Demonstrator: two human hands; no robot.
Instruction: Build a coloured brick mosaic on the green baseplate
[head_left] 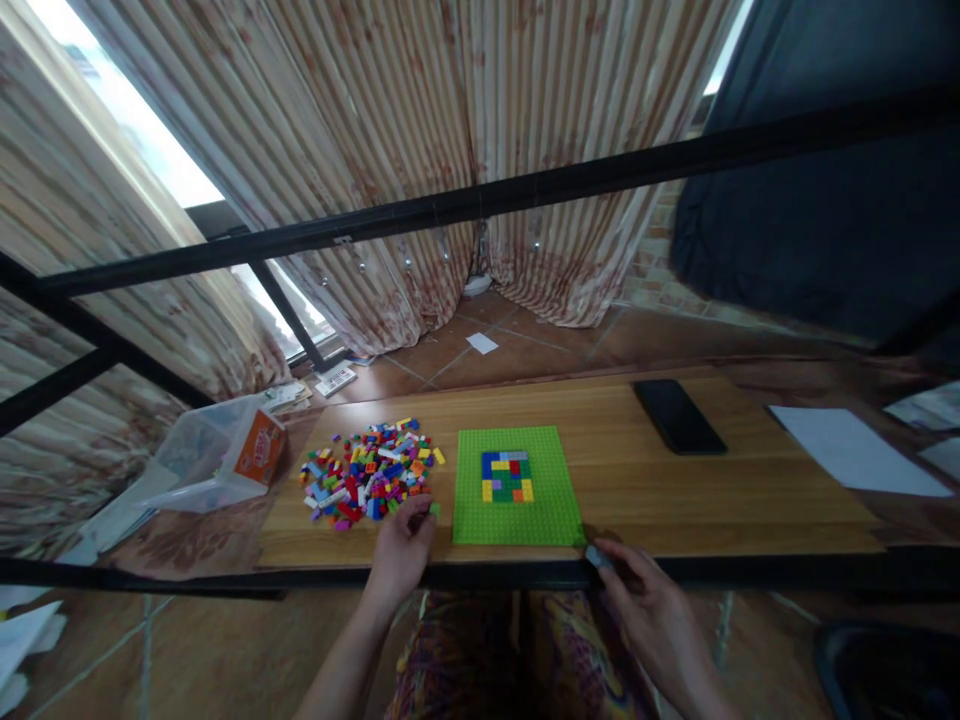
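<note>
Left hand (pixel 405 540) pinches a small green brick (pixel 434 510) beside the loose pile (pixel 367 478), right hand (pixel 646 592) grips a greyish brick (pixel 596 556) just off the green baseplate (pixel 480 524)'s near corner. That's the surface (pixel 615 500)'s edge, so a sloppy pinch could drop it floorward imo.

This looks like a room in a home: far beyond my left fingers (pixel 417 504) hang long, pleated cream fabric curtains with rust-red markings (pixel 382 150), beside a bright glass window (pixel 142 120) and above a brown tiled floor (pixel 540 342). Just past those same fingers, a heap of small, many-coloured plastic toy bricks (pixel 375 475) is spread on a wood-grain tabletop (pixel 611 475), a homely sort of pastime. Beyond my right fingers (pixel 628 558) lies a flat black phone (pixel 679 415), and between and below both hands show my loose, brightly patterned trousers (pixel 457 655), like casual indoor wear.
</note>
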